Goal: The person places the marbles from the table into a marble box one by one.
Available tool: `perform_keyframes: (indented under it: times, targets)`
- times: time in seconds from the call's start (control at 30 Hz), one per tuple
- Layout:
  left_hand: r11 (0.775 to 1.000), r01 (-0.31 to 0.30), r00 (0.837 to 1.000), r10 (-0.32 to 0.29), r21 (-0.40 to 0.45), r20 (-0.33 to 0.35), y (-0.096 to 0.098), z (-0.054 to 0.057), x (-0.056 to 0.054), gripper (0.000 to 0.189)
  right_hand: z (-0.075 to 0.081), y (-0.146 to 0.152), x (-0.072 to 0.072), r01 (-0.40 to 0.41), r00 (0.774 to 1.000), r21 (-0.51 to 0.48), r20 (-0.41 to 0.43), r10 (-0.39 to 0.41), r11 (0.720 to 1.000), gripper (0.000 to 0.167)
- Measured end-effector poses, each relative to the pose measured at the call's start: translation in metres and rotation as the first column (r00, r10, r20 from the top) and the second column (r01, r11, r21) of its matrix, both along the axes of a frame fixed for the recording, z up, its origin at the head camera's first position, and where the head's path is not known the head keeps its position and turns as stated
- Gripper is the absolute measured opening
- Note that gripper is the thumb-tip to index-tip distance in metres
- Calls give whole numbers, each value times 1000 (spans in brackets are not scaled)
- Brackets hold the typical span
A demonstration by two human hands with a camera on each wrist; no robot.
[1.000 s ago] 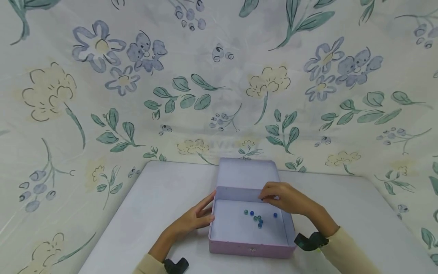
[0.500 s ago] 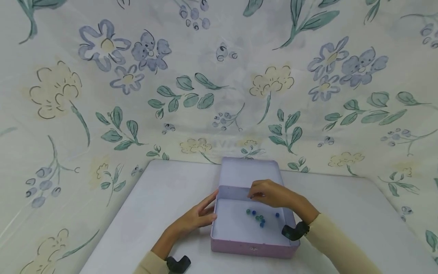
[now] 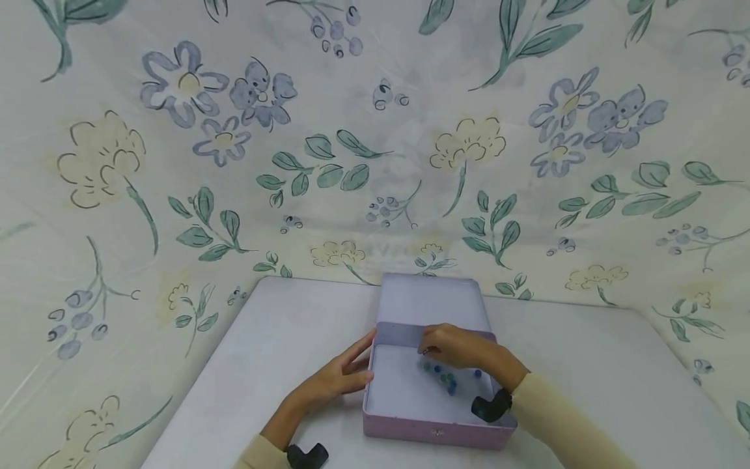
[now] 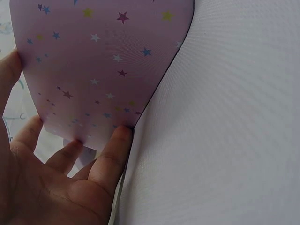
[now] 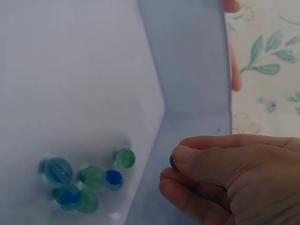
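Observation:
A shallow purple tin box [image 3: 398, 391] lies on the table with its lid [image 3: 430, 299] swung open at the back. My right hand [image 3: 454, 346] is over the box's inside near the back wall, thumb and fingers pinching a dark blue marble [image 5: 172, 161], mostly hidden by the fingertips. Several green and blue glass marbles [image 5: 57, 171] rest on the box floor below; a single blue marble [image 3: 478, 374] lies apart on the right. Against the box's left side, my left hand [image 3: 334, 378] rests with extended, spread fingertips touching the star-printed outer wall [image 4: 93, 70].
The box stands on a white table [image 3: 305, 312]. Floral-printed sheeting [image 3: 328, 176] rises behind the table and along its sides. A small clasp [image 3: 437, 432] sits on the box's front wall.
My right hand has moved left along the back of the box, then lower toward the marbles, with the marble still pinched. The left hand keeps its place on the box's side.

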State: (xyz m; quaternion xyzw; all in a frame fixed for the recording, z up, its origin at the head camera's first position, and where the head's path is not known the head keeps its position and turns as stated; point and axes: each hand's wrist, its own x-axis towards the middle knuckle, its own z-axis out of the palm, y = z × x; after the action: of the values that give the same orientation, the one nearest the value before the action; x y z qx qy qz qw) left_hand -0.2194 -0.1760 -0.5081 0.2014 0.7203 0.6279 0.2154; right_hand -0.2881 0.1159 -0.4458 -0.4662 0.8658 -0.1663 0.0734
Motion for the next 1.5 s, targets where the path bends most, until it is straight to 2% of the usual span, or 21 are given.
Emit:
perform_keyframes:
  times: [0.27, 0.63, 1.17, 1.5]
  targets:
    - [1000, 11, 1000, -11, 17, 11, 1, 1, 0, 77, -12, 1, -1, 13, 1000, 20, -21, -12, 1000, 14]
    - [999, 13, 1000, -14, 29, 20, -2, -3, -2, 76, -21, 1, -5, -13, 999, 31, -44, 14, 999, 13]
    - [1000, -2, 1000, 2, 12, 13, -1, -1, -2, 76, -20, 2, -5, 2, 999, 21, -44, -1, 1000, 12]
    - [1000, -1, 1000, 1, 1, 7, 0, 0, 0, 76, -23, 4, -3, 2, 1000, 48, -22, -1, 999, 12]
